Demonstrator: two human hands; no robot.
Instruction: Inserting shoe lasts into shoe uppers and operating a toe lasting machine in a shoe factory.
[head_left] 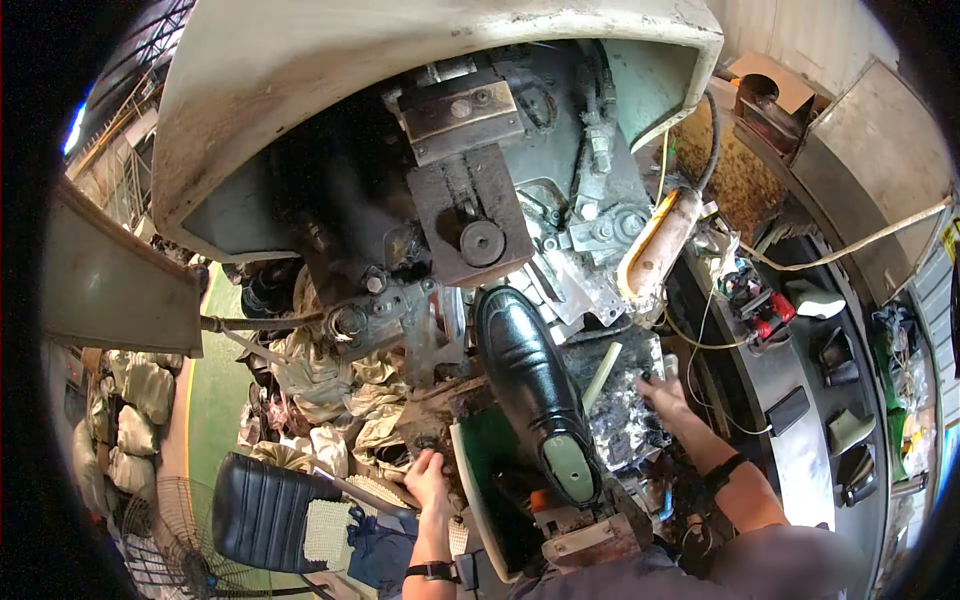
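Observation:
A glossy black shoe (524, 355) sits on a green last (570, 468), toe pointing away from me, clamped in the middle of a machine. Its heel end rests at a metal support (590, 540) close to my body. My left hand (428, 482) is closed left of the shoe, its fingers at a small dark knob (427, 442) that they partly cover. To the right of the shoe, my right hand (668, 402) has its fingers closed about another small dark knob (644, 379), beside a grimy metal plate (625, 425). Neither hand touches the shoe.
Above the toe hangs a dark metal press block (470, 215) under a pale hood (420, 25). A stained, pale-cased lamp-like part (660, 245) stands at right. Several shoe pieces lie along a rack (850, 430). A black chair (272, 515) and a fan (180, 545) are at left.

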